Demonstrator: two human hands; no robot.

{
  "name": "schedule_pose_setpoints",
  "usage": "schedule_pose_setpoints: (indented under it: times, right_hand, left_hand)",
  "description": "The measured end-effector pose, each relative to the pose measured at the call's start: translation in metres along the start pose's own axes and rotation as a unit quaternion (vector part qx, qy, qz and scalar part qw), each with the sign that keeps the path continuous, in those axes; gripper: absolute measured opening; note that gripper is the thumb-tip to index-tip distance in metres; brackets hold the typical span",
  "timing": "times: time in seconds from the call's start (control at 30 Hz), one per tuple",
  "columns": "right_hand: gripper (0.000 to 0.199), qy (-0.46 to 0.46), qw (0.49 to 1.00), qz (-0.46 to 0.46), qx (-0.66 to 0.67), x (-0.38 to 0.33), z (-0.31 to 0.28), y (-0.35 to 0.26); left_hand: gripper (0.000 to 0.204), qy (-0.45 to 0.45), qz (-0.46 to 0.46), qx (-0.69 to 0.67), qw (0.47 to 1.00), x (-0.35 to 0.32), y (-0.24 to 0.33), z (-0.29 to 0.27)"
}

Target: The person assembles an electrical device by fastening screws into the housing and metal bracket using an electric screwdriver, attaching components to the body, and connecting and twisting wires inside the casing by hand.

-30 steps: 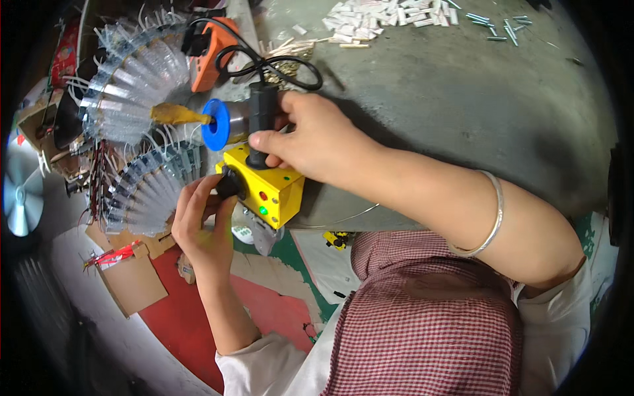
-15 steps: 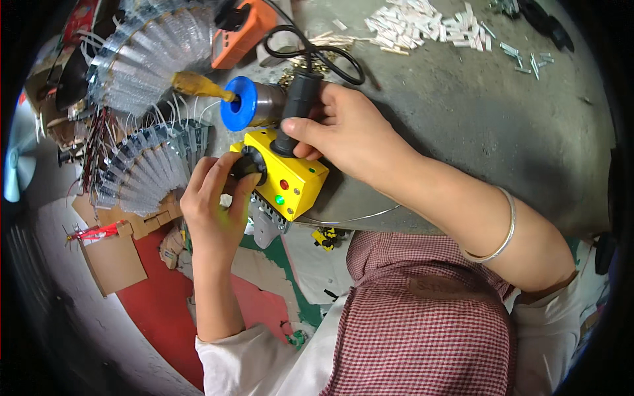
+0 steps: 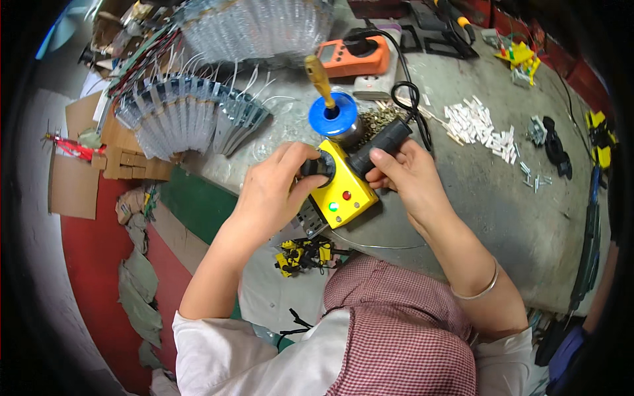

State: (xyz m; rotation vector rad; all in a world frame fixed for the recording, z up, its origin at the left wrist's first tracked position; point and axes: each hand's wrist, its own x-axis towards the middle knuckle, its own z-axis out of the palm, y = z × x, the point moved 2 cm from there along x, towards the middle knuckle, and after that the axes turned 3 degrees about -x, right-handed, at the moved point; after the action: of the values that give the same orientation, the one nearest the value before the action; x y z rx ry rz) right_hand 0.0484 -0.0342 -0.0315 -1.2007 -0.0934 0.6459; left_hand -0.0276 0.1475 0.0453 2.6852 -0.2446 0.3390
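Note:
A yellow box [image 3: 343, 191] with a red light and a lit green light stands at the near edge of the bench. My left hand [image 3: 274, 188] is closed on the black round knob [image 3: 322, 166] on its left side. My right hand [image 3: 415, 177] has thumb and fingers around a black cylindrical plug [image 3: 382, 146] that meets the box's right side, a black cable [image 3: 404, 92] running from its far end. Just behind the box is a blue-flanged spool [image 3: 333, 117], with a yellow-handled tool [image 3: 319, 78] upright in its hole.
An orange multimeter [image 3: 353, 58] lies beyond the spool, near a white power strip [image 3: 376, 87]. Bubble-wrapped pieces [image 3: 175, 115] fan out at the left. White small parts [image 3: 481, 125] and loose screws [image 3: 528, 173] are scattered right. Yellow-and-black parts [image 3: 304, 256] lie below the bench edge.
The view has turned, so the bench things sit further right and the plug looks more slanted. Both hands remain on the knob and the plug; the right fingers have shifted slightly.

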Motion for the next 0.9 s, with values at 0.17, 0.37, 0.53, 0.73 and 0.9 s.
schedule_pose_setpoints:
  times: [0.17,0.37,0.53,0.73,0.9]
  right_hand:
    - [0.023,0.017,1.0,-0.001,-0.012,0.002,-0.003,0.001]
    - [0.025,0.012,1.0,-0.007,-0.021,0.0,-0.001,-0.001]
    - [0.026,0.017,1.0,-0.002,-0.015,0.001,-0.002,-0.002]
    - [0.023,0.02,0.999,-0.001,-0.026,0.002,0.003,-0.003]
    - [0.017,0.04,0.999,-0.002,-0.034,-0.003,0.001,-0.005]
  left_hand:
    - [0.027,0.076,-0.096,-0.043,0.991,0.004,-0.004,0.016]
    - [0.031,0.098,-0.123,0.001,0.988,0.005,0.003,0.014]
    - [0.033,0.133,-0.079,0.148,0.977,0.012,0.006,0.022]
    - [0.023,0.117,-0.099,0.0,0.988,-0.002,-0.006,0.014]
    - [0.029,0.119,0.059,-0.131,0.982,-0.014,-0.012,0.015]
